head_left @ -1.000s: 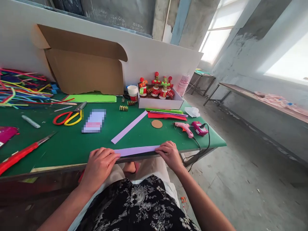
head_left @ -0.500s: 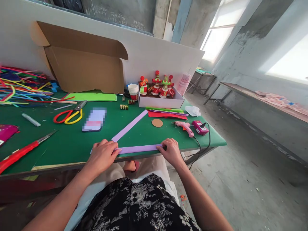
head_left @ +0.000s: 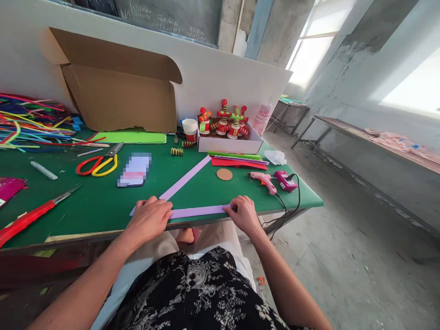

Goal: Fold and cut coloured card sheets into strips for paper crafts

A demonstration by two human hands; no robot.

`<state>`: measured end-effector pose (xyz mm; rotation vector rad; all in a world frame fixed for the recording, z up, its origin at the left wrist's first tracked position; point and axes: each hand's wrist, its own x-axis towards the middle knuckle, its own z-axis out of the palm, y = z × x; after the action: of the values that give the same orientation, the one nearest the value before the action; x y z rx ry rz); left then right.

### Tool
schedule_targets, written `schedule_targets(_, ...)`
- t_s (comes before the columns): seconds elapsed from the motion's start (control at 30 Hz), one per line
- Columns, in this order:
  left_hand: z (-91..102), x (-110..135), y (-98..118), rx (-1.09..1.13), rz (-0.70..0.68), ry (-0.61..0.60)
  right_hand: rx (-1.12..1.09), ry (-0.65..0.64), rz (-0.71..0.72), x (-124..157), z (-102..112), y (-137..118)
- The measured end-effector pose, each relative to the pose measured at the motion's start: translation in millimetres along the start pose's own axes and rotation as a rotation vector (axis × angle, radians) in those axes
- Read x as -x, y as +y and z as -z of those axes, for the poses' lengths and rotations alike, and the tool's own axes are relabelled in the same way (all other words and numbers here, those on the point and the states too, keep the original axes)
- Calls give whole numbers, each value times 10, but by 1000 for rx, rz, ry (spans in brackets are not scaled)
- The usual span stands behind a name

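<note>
A lilac paper strip (head_left: 201, 211) lies along the table's front edge. My right hand (head_left: 242, 212) pinches its right end between thumb and fingers. Curled over its left part, my left hand (head_left: 149, 217) presses it down near where a second lilac paper strip (head_left: 185, 178) runs off diagonally to the back right. The overlap of the two strips is hidden under my left hand, and a lilac tip pokes out on its left. Beyond my hands lie a round brown disc (head_left: 224, 174) and a pink glue gun (head_left: 263, 181).
On the green table (head_left: 99, 201) lie scissors (head_left: 99, 166), a phone (head_left: 134, 170), a red-handled knife (head_left: 34, 217) and coloured paper strips (head_left: 239, 161). Behind stand a box of paper figures (head_left: 230, 145), paper cups (head_left: 190, 130) and pipe cleaners (head_left: 34, 121). A cord (head_left: 285, 211) hangs off the right.
My left hand has shifted very slightly and its fingers lie flatter over the strips. The right hand keeps its pinch, and the strips stay almost in place.
</note>
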<state>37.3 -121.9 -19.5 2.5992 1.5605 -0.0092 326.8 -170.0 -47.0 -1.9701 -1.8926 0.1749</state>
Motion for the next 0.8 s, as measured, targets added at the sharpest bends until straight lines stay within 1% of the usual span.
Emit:
schedule_targets(0.1,8,-20,-2,-7,-8,-21,24,19,20,4,-6,-11)
schedule_targets(0.2,5,-32,-4,-14,-15,-27,54,5,15,4,3,-26)
schedule_targets(0.47,-47,-46,-25,-23,-17,-5,71,-11,43,2,13,-20)
schedule_targets(0.67,-48,-31,-8,-39,-26,16,76,-38,26,0,35,-43)
schedule_targets(0.8,-58,10,-11,-46,-28,28,85,-31,24,2,40,-60)
